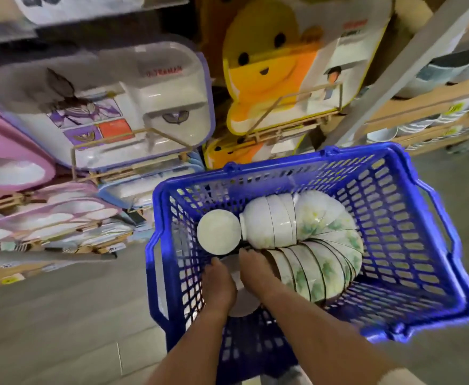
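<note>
The left hand and right hand are held with fingers curled round a white bowl, not yet released, in the near left corner of the blue basket, where a nested row of bowls is already laid.

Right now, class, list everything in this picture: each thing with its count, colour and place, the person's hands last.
basket: one, blue, right of centre.
leafy bowls: nested row, too many to count, white and green, in the basket.
round bowl: one, white, at the row's left end.
plain bowl: one, white, between the hands, partly hidden.
purple tray: one, shelf upper left.
pink trays: several, far left.
yellow tray: one, bear-shaped, top centre.
left hand: in the basket, against the plain bowl.
right hand: beside it.
</note>
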{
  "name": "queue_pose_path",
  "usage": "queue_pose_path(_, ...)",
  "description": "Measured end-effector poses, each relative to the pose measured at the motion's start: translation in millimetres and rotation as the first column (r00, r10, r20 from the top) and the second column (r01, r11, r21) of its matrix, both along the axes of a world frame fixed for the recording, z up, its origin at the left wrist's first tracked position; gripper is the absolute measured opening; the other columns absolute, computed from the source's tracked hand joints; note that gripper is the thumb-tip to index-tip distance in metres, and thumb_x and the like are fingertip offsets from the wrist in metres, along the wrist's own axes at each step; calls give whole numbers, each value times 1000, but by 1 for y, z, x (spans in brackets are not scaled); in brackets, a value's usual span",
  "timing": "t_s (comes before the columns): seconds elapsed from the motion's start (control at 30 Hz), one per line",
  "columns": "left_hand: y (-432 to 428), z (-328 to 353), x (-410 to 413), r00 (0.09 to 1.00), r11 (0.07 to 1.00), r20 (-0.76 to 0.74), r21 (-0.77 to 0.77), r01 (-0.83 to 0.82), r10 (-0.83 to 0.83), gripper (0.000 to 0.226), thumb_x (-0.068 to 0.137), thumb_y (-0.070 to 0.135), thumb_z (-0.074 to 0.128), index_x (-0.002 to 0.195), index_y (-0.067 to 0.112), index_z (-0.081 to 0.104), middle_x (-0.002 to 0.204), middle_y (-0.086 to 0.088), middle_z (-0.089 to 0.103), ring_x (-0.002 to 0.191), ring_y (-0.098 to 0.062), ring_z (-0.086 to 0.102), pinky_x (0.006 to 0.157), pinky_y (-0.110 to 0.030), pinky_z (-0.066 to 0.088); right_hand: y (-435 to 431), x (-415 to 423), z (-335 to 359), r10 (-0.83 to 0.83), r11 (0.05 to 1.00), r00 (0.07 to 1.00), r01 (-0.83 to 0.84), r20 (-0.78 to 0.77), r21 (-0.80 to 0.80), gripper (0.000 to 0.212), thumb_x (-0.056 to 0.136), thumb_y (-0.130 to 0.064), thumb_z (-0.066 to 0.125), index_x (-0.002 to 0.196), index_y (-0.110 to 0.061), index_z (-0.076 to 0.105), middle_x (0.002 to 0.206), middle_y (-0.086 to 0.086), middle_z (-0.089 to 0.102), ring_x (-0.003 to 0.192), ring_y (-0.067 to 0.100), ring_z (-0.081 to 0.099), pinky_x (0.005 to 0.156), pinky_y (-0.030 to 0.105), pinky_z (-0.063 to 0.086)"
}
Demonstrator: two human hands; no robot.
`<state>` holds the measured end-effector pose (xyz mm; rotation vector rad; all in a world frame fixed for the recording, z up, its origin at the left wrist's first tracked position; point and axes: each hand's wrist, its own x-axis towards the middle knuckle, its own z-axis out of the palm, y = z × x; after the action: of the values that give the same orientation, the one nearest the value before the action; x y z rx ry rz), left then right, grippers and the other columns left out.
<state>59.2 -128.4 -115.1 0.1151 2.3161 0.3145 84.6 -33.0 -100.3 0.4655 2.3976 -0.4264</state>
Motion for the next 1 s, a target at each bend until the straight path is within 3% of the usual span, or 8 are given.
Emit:
queue_pose_path(0.17, 2, -1, -3, 996, 997, -72, -64, 49, -54, 25, 99, 6, 36, 122, 4, 45, 119, -16, 59, 104, -28, 60, 79, -34, 47, 3, -4, -9, 11, 999, 1000, -12, 15, 43, 36, 90, 1, 55, 125, -3, 48, 123, 17, 62, 113, 29, 62, 90, 36, 49)
queue_pose_path(0.33, -2, 2, -5, 992, 995, -111, -80, 53, -62, 20, 99, 8, 39, 110, 6, 55, 113, -12, 62, 101, -25, 60, 73, -30, 44, 8, -9, -5, 58, 998, 998, -58, -15, 40, 28, 93, 0, 50, 120, -4, 58, 124, 16, 62, 116, 31, 58, 93, 39, 47)
queue_pose_path(0.47, -4, 15, -6, 992, 994, -113, -97, 43, -54, 25, 97, 3, 36, 113, 4, 55, 116, -13, 61, 105, -27, 59, 76, -32, 45, 8, -9, 6, 54, 998, 997, -53, -46, 18, 30, 94, 1, 45, 120, -3, 60, 124, 17, 62, 117, 32, 58, 92, 40, 47)
queue_pose_path(0.67, -5, 39, -3, 987, 997, -157, -77, 12, -24, 26, 99, 8, 32, 108, 4, 55, 115, -13, 61, 103, -28, 59, 72, -32, 41, 10, -10, 28, 98, 995, 992, -98, -73, 6, 32, 89, 4, 55, 120, 2, 60, 122, 20, 62, 115, 33, 60, 91, 40, 50)
queue_pose_path(0.9, -4, 65, 2, 991, 980, -130, -197, 10, -36, 22, 98, 6, 38, 115, 4, 53, 119, -13, 59, 110, -28, 59, 84, -33, 49, 14, -11, 48, 84, 996, 994, -87, -68, -38, 34, 93, 2, 47, 125, 4, 57, 130, 22, 56, 119, 35, 55, 96, 42, 46)
queue_pose_path(1.0, -6, 82, 1, 993, 981, -116, -193, -17, -6, 27, 95, 3, 40, 118, 3, 54, 122, -15, 60, 114, -30, 58, 90, -37, 48, 18, -16, 65, 113, 991, 991, -117, -65, -68, 33, 94, -1, 50, 126, 1, 57, 129, 20, 57, 119, 33, 56, 97, 37, 45)
